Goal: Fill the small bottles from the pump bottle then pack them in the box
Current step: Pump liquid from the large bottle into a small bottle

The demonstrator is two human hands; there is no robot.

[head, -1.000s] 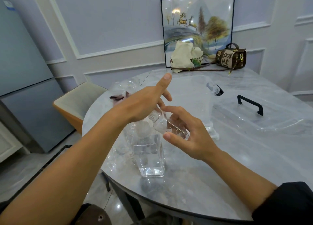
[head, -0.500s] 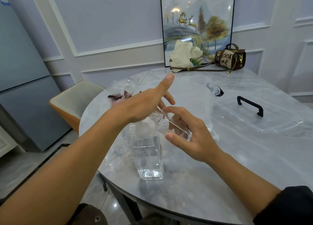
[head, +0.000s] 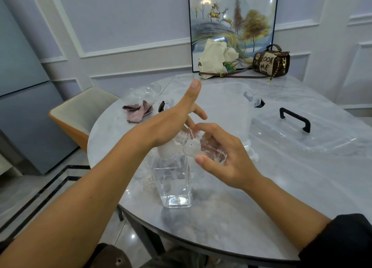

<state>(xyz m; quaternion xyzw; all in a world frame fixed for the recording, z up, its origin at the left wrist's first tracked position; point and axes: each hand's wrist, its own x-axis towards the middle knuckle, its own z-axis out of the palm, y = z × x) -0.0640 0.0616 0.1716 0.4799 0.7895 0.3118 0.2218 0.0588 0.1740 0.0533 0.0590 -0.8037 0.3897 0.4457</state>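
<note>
A clear square pump bottle (head: 174, 183) with a white collar stands near the table's front edge. My left hand (head: 171, 122) lies over its pump head, palm down, thumb raised and fingers stretched out straight. My right hand (head: 223, 157) grips a small clear bottle (head: 203, 146), tilted with its mouth up against the pump's spout under my left fingers. The clear box (head: 227, 108) stands just behind both hands. Its clear lid (head: 314, 134) with a black handle lies flat to the right.
Pink cloth scraps (head: 138, 111) and clear plastic pieces lie at the table's left rear. A cream cloth bag (head: 217, 59), a brown handbag (head: 270, 61) and a framed picture stand at the back. A chair (head: 80, 110) sits at the left. More small clear items sit left of the pump bottle.
Both hands keep their places at the pump bottle. The small bottle stays at the spout; the view has shifted slightly.
</note>
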